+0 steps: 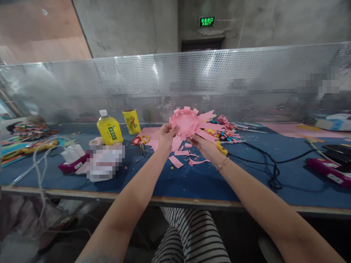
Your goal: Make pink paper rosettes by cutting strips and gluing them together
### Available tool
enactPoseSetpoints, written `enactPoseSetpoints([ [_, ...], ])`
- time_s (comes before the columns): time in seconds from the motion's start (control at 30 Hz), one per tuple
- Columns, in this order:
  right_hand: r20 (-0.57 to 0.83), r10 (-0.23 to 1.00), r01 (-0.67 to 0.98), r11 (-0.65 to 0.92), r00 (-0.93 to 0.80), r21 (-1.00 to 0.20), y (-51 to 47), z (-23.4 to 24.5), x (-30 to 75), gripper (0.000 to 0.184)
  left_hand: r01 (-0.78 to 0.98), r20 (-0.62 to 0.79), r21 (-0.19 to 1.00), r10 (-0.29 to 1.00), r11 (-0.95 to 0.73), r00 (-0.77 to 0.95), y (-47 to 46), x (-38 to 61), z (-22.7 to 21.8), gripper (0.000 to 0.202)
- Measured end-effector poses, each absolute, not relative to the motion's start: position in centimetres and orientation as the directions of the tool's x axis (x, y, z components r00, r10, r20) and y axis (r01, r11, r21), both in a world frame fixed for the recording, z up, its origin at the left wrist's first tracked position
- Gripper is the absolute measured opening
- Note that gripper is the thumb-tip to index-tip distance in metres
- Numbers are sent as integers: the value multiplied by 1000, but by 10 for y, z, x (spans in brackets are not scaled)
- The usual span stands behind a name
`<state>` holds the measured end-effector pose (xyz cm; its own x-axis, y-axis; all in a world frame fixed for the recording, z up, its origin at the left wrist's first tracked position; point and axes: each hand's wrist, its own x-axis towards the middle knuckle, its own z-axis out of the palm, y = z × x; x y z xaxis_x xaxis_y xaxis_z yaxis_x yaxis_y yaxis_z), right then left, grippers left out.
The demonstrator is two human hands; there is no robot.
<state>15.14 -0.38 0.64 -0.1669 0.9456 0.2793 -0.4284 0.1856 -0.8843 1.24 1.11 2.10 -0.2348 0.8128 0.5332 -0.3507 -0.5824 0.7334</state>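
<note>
A pink paper craft piece (187,122), a shallow round bowl shape with long strips fanning out to the right, is held up over the blue table (192,179). My left hand (167,136) pinches its left rim, fingers closed on the paper. From below on the right, my right hand (201,143) grips the underside of the same piece. Pink paper scraps (182,157) lie on the table under both hands.
A yellow drink bottle (109,128) and a yellow can (132,121) stand left of centre, with red-handled scissors (140,140) beside them. Coloured paper bits (225,131) pile up at the right. A black cable (270,164) crosses the table. A perforated metal screen (175,84) runs behind.
</note>
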Motion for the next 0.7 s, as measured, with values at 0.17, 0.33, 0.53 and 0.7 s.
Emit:
enactPoseSetpoints([
  [0.17, 274, 951, -383, 203, -142, -901, -2, 6, 152, 6, -340, 544, 729, 805, -594, -239, 11, 13, 21, 32],
  [0.33, 301, 935, -386, 212, -186, -898, -2, 6, 155, 13, -348, 547, 721, 801, -599, -245, 11, 13, 21, 31],
  [0.53, 342, 914, -353, 252, -220, -901, -3, 2, 156, 20, -352, 550, 714, 796, -605, -253, 10, 14, 21, 31],
  [0.7, 415, 887, -253, 362, -203, -897, 3, -3, 157, 24, -364, 535, 725, 811, -585, -237, 10, 16, 20, 30],
])
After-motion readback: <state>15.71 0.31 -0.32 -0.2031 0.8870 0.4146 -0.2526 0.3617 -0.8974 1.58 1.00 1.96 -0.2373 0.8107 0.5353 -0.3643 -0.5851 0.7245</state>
